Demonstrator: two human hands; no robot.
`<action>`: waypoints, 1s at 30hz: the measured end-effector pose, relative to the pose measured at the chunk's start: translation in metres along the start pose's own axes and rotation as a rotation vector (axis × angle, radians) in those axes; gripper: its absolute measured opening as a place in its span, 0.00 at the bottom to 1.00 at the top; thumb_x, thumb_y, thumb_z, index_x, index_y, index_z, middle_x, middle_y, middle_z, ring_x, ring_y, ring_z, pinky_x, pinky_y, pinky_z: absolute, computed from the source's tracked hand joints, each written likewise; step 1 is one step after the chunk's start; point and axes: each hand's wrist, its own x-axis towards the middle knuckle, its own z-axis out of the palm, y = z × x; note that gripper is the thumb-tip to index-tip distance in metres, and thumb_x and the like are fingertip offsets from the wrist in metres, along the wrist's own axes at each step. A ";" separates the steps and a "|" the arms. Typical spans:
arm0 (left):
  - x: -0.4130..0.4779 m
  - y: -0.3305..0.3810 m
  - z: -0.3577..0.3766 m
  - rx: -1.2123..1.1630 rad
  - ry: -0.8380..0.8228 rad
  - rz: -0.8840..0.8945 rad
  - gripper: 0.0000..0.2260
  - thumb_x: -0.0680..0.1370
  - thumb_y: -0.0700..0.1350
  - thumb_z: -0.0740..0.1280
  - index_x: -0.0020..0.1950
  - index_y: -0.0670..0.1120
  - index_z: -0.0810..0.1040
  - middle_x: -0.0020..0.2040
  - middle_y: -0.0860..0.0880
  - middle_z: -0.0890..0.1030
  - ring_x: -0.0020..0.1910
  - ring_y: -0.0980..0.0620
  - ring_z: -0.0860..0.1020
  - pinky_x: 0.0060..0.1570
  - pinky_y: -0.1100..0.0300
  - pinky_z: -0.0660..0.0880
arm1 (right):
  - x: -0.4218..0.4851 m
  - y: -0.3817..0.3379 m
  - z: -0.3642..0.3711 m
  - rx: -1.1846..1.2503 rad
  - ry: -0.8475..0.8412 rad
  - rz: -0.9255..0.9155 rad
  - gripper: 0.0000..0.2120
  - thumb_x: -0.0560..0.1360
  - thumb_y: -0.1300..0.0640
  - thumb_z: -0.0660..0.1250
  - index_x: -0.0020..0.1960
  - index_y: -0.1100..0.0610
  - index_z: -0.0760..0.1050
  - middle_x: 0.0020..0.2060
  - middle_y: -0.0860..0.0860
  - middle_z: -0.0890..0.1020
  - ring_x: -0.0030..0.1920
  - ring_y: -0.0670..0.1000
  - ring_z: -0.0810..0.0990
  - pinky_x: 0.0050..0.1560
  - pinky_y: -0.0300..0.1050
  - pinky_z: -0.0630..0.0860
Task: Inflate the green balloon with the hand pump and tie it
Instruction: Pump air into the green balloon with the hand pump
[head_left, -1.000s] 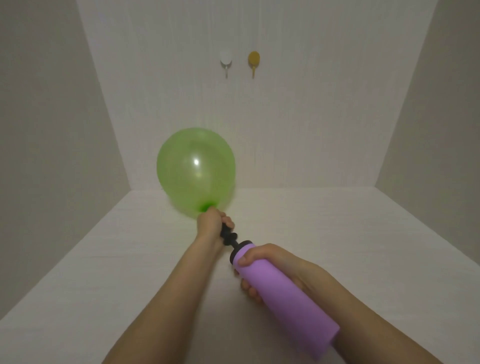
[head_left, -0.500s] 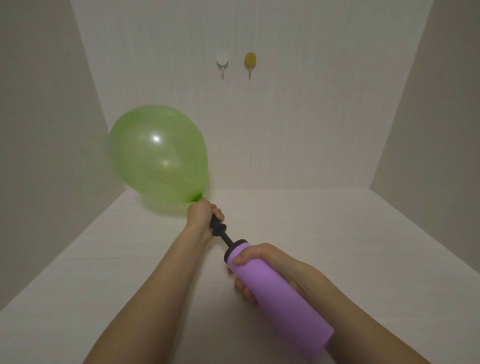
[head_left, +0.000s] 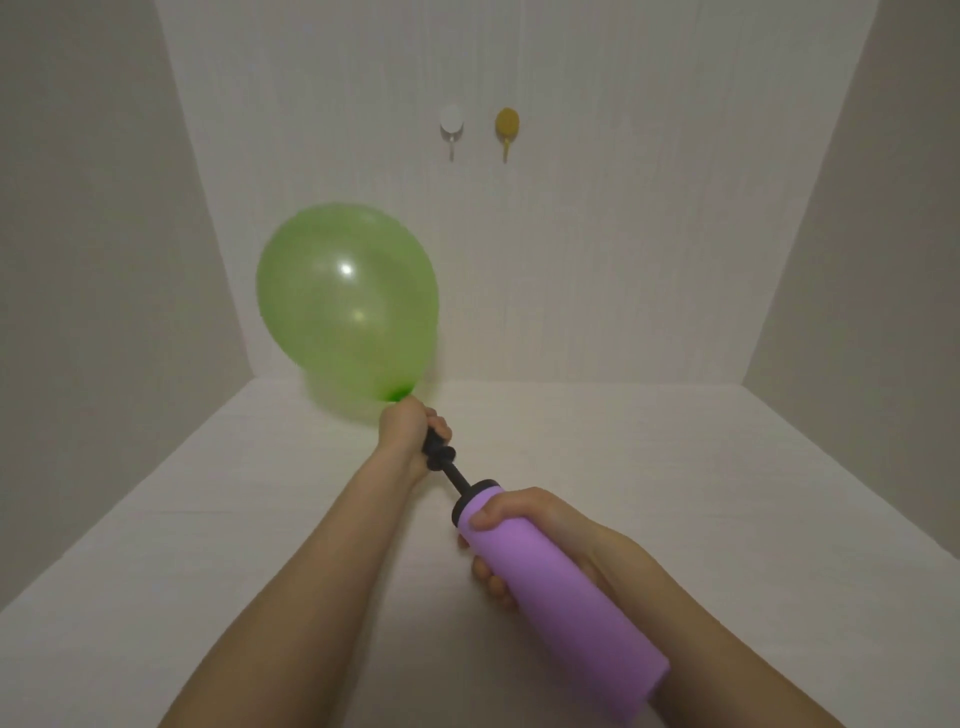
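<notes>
At the pump's black nozzle (head_left: 439, 451), my left hand (head_left: 410, 431) is curled into a fist round the fitting and the neck of the green balloon (head_left: 348, 306). The neck itself is hidden inside the fist, and I judge the grip is there to seal rubber to nozzle so no air slips back. My right hand (head_left: 524, 525) wraps the purple barrel of the hand pump (head_left: 561, 597) just behind its black collar, placed to drive it along the exposed rod (head_left: 460, 477). The balloon rides up and left of the fist, above the pale table (head_left: 727, 493) — well filled, not yet tied.
</notes>
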 end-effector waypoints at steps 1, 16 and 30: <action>-0.001 0.000 -0.001 0.000 0.005 -0.002 0.13 0.75 0.34 0.45 0.33 0.44 0.59 0.14 0.52 0.62 0.11 0.56 0.61 0.21 0.76 0.60 | -0.003 0.001 -0.001 -0.015 -0.006 0.005 0.10 0.71 0.54 0.66 0.44 0.62 0.75 0.28 0.55 0.78 0.25 0.51 0.77 0.29 0.36 0.74; -0.004 0.007 -0.003 -0.014 0.008 0.015 0.14 0.76 0.34 0.45 0.33 0.44 0.59 0.14 0.53 0.62 0.11 0.56 0.61 0.19 0.76 0.59 | -0.001 0.003 0.001 -0.031 -0.034 0.014 0.12 0.69 0.54 0.68 0.45 0.63 0.75 0.29 0.56 0.79 0.26 0.52 0.77 0.30 0.38 0.75; -0.008 0.011 -0.002 -0.053 0.004 0.033 0.14 0.76 0.34 0.44 0.33 0.45 0.59 0.14 0.54 0.62 0.11 0.58 0.60 0.17 0.75 0.59 | -0.006 0.004 0.001 -0.036 -0.054 -0.001 0.11 0.69 0.54 0.67 0.45 0.62 0.74 0.29 0.55 0.78 0.26 0.51 0.77 0.29 0.37 0.74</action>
